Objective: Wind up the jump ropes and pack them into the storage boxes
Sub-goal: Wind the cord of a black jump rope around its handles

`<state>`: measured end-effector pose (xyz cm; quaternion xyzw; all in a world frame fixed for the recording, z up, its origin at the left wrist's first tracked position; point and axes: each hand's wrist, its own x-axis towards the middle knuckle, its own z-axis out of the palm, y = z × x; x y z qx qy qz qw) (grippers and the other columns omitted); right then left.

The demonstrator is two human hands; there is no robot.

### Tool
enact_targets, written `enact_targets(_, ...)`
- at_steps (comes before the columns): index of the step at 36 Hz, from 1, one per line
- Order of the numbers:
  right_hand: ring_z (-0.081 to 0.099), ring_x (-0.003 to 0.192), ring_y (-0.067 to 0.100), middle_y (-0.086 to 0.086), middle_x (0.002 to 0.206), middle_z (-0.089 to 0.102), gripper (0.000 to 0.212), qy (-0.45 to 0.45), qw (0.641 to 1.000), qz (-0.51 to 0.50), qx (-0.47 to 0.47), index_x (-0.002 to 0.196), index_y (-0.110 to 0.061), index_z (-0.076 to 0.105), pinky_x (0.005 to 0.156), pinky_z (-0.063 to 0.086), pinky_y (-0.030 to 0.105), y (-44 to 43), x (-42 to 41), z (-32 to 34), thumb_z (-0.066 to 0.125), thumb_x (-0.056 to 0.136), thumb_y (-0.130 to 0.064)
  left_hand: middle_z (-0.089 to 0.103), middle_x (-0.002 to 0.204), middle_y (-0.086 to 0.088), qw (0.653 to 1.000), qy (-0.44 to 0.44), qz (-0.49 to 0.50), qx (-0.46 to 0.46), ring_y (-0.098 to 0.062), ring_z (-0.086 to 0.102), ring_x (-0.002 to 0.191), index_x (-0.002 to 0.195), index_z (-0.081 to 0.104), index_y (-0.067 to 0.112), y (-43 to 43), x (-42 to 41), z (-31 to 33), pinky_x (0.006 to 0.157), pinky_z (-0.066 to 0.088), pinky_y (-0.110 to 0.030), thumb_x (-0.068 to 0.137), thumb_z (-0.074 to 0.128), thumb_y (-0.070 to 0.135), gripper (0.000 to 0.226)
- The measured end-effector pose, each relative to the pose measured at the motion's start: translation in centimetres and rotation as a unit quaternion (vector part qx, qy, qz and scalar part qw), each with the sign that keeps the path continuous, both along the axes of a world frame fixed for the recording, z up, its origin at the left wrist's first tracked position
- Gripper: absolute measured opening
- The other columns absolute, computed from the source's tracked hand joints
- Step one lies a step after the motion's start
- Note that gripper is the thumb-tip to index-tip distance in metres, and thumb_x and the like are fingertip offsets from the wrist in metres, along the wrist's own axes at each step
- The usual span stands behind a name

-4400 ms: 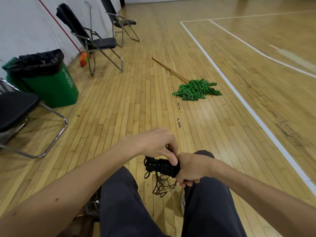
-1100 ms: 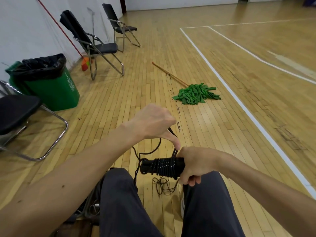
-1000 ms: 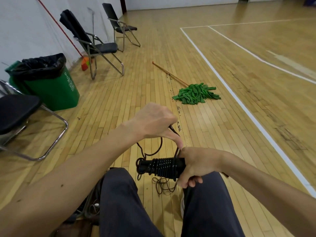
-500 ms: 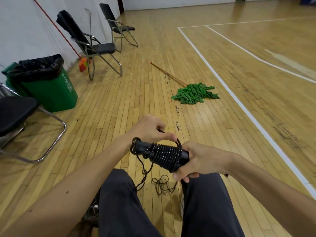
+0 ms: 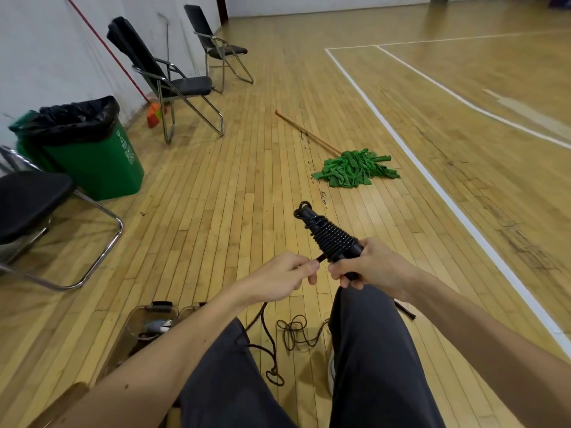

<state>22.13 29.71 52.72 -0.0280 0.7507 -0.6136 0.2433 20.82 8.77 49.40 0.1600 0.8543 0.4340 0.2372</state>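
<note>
Head view: jump rope in hands; bin print illegible.

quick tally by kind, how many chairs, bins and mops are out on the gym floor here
chairs: 3 (near left, by the wall, farthest)
green bin: 1
mop: 1
total: 5

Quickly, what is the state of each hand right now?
Left hand: pinches the loose rope end.
Right hand: grips the wound jump rope.
</note>
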Motion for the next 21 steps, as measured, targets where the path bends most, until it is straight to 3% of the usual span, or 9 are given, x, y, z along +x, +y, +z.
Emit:
enact_targets(8,0.058,0.052,0.011,0.005,0.065,0.066,0.019,0.005,0.996,-0.067,0.058,0.097,0.003,0.063,0.048,0.046,0.022,1.0,-1.2,-2.0,0.075,0.083,0.003,0.043,0.062,0.006,0.996,0.010,-0.011,-0.084,-0.007,0.039,0.051,0.096,0.065,0.022,0.1,0.8,0.8,0.053,0.035,-0.023,0.106,0.043,0.039,0.030)
enact_targets(11,0.058,0.049,0.010,0.006,0.066,0.066,0.023,0.020,0.990,-0.078,0.113,0.103,0.002,0.062,0.048,0.047,0.021,1.2,-1.6,-3.0,0.075,0.084,0.001,0.050,0.067,0.005,0.987,0.057,-0.035,-0.148,-0.009,0.048,0.059,0.093,0.065,0.022,0.4,1.1,1.2,0.061,0.044,-0.031,0.104,0.048,0.042,0.028)
enact_targets(14,0.058,0.050,0.013,0.008,0.065,0.067,0.029,0.027,0.981,-0.108,0.158,0.107,0.000,0.060,0.049,0.047,0.024,2.5,-2.3,-4.0,0.076,0.084,-0.005,0.064,0.081,0.003,0.979,0.086,-0.040,-0.181,-0.012,0.060,0.074,0.108,0.069,0.017,0.2,1.4,1.7,0.077,0.053,-0.040,0.103,0.049,0.044,0.034)
enact_targets(16,0.059,0.051,0.015,0.010,0.065,0.068,0.028,0.023,0.977,-0.108,0.181,0.106,0.000,0.061,0.050,0.048,0.025,3.2,-2.5,-4.5,0.076,0.083,-0.006,0.066,0.084,0.003,0.973,0.107,-0.045,-0.199,-0.011,0.060,0.075,0.109,0.068,0.017,0.2,1.7,2.2,0.072,0.052,-0.033,0.104,0.047,0.044,0.035)
enact_targets(18,0.059,0.053,0.016,0.009,0.063,0.068,0.024,0.030,0.972,-0.092,0.213,0.102,-0.003,0.063,0.052,0.048,0.026,3.3,-2.4,-4.9,0.076,0.082,-0.008,0.058,0.072,0.004,0.958,0.145,-0.069,-0.237,-0.010,0.053,0.062,0.095,0.064,0.016,0.7,2.0,2.7,0.058,0.042,-0.027,0.104,0.047,0.043,0.033)
enact_targets(21,0.057,0.049,0.014,0.008,0.061,0.066,0.024,0.026,0.967,-0.079,0.242,0.102,-0.003,0.062,0.049,0.047,0.025,2.9,-2.3,-5.1,0.074,0.082,-0.007,0.054,0.071,0.005,0.926,0.215,-0.095,-0.294,-0.008,0.051,0.061,0.095,0.061,0.015,1.8,2.2,3.6,0.056,0.039,-0.025,0.105,0.045,0.041,0.032)
